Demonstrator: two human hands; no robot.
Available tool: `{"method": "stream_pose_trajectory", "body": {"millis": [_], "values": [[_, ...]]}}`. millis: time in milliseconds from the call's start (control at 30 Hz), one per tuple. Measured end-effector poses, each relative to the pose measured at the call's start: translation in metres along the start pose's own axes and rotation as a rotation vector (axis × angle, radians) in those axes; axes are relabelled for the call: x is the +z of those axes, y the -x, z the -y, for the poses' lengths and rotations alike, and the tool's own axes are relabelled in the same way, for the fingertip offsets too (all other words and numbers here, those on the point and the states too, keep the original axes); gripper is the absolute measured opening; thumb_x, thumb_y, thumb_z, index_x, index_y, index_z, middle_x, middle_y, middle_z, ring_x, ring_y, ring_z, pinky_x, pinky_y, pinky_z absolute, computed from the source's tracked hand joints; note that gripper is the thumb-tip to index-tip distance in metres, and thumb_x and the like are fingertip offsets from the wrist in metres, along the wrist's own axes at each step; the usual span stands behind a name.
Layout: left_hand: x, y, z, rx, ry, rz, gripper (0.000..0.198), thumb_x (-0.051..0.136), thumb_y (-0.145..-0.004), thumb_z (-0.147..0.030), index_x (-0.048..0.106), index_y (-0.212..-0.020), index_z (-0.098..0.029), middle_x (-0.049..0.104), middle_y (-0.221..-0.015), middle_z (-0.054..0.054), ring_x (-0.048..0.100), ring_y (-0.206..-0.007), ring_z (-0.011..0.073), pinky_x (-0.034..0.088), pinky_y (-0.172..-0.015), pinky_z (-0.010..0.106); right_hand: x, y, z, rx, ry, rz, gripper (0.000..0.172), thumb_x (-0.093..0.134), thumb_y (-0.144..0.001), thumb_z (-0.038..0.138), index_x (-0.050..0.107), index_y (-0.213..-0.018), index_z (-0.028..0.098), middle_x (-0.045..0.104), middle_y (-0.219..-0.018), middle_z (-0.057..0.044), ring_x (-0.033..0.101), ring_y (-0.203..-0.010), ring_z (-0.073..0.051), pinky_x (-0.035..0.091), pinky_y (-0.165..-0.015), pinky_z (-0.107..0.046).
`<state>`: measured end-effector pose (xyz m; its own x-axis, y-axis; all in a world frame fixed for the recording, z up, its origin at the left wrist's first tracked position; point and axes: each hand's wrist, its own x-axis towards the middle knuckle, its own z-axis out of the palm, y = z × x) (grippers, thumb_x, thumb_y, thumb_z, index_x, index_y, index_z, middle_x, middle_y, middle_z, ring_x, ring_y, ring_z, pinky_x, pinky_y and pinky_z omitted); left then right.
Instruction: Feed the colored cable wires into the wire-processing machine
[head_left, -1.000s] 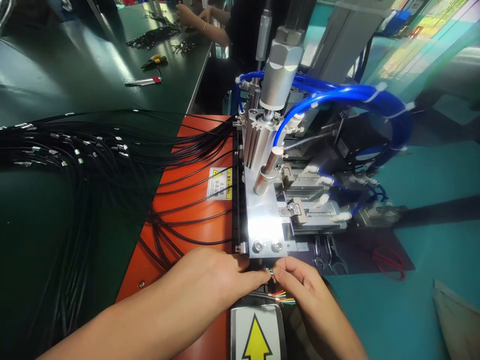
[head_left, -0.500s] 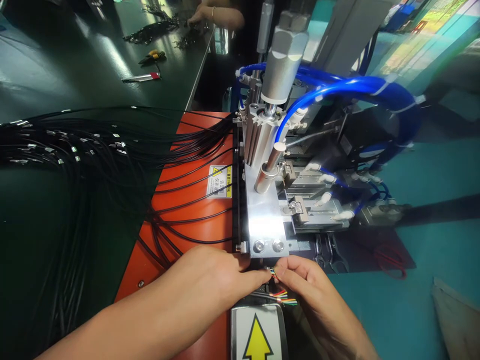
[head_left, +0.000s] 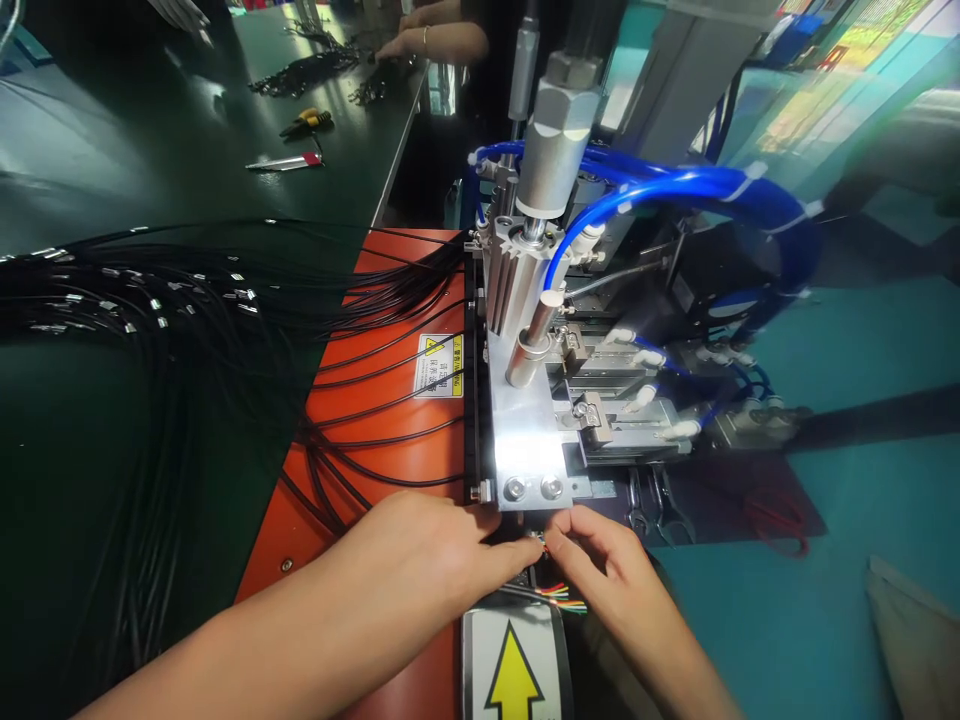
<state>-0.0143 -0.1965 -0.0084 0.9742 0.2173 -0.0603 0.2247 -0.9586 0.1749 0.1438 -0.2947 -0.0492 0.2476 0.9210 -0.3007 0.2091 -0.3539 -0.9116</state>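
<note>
At the near end of a silver pneumatic press (head_left: 529, 430), my left hand (head_left: 442, 550) is closed with its thumb reaching right, pinching a cable end; its other fingers are hidden below the press. My right hand (head_left: 604, 560) meets it there, thumb and forefinger pinched on thin coloured wires that barely show between the two hands. Just below them lie more black cable ends with fanned-out red, yellow, white and green wires (head_left: 564, 600). Beneath these is a white plate with a yellow arrow (head_left: 514, 675).
Many black cables (head_left: 187, 290) run from the dark green table onto the orange machine base (head_left: 390, 400) and into the press. Blue air hoses (head_left: 675, 180) loop behind. Wrenches (head_left: 664, 505) lie right of the press. A cutter (head_left: 281, 162) and another person's hand (head_left: 427, 42) are farther off.
My right fingertips have shifted slightly left and up, closer to my left thumb, covering more of the coloured wires. My left hand stays in place. The view has moved a little.
</note>
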Motion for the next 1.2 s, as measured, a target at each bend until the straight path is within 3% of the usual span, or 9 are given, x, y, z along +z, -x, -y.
{"method": "stream_pose_trajectory", "body": {"millis": [267,567,700,833,967,1200], "values": [[-0.006,-0.003,0.000,0.040,-0.064,0.003,0.031,0.037,-0.089,-0.011,0.056,-0.107,-0.029,0.063,-0.081,-0.001,0.060,-0.067,0.0167,0.037,-0.049,0.022,0.011,0.003,-0.031,-0.590,0.287,-0.201,0.018,0.038,-0.086,0.011,0.043,-0.071,0.020,0.046,-0.063,0.003,0.046,-0.058,-0.011,0.036,-0.054,-0.022],[-0.002,-0.005,-0.002,0.048,-0.220,0.008,0.028,0.048,-0.084,-0.018,0.054,-0.107,-0.035,0.061,-0.076,-0.002,0.058,-0.059,0.0182,0.029,-0.040,0.023,0.017,-0.009,-0.050,-0.778,0.316,-0.291,0.017,0.040,-0.082,0.008,0.044,-0.071,0.021,0.043,-0.060,0.003,0.041,-0.055,-0.013,0.032,-0.053,-0.025],[0.000,-0.006,-0.003,0.050,-0.227,-0.027,0.027,0.048,-0.084,-0.017,0.055,-0.105,-0.032,0.061,-0.075,-0.002,0.057,-0.059,0.0167,0.031,-0.042,0.023,0.018,-0.010,-0.048,-0.713,0.296,-0.275,0.018,0.039,-0.082,0.012,0.043,-0.067,0.020,0.043,-0.058,0.002,0.041,-0.053,-0.013,0.032,-0.053,-0.025],[0.004,-0.002,-0.004,0.042,-0.182,-0.082,0.029,0.045,-0.085,-0.015,0.054,-0.107,-0.030,0.061,-0.081,-0.001,0.057,-0.065,0.0156,0.035,-0.046,0.021,0.010,-0.007,-0.029,-0.543,0.238,-0.140,0.023,0.038,-0.084,0.012,0.040,-0.062,0.020,0.040,-0.053,0.006,0.040,-0.046,-0.009,0.031,-0.045,-0.019],[0.013,0.013,-0.004,-0.038,-0.048,-0.264,0.029,0.034,-0.092,-0.017,0.054,-0.110,-0.029,0.060,-0.082,0.001,0.053,-0.072,0.0161,0.041,-0.058,0.023,0.000,-0.006,-0.019,-0.465,0.191,-0.011,0.023,0.041,-0.082,0.016,0.041,-0.060,0.020,0.039,-0.052,0.006,0.039,-0.047,-0.008,0.031,-0.044,-0.018],[0.015,0.030,-0.002,-0.251,0.487,-0.408,0.026,0.041,-0.087,-0.008,0.062,-0.074,-0.016,0.053,-0.065,0.001,0.047,-0.062,0.0125,0.034,-0.054,0.022,0.006,0.000,-0.026,-0.352,0.071,-0.039,0.021,0.039,-0.083,0.022,0.041,-0.062,0.020,0.040,-0.058,0.004,0.039,-0.053,-0.010,0.030,-0.051,-0.021]]}}
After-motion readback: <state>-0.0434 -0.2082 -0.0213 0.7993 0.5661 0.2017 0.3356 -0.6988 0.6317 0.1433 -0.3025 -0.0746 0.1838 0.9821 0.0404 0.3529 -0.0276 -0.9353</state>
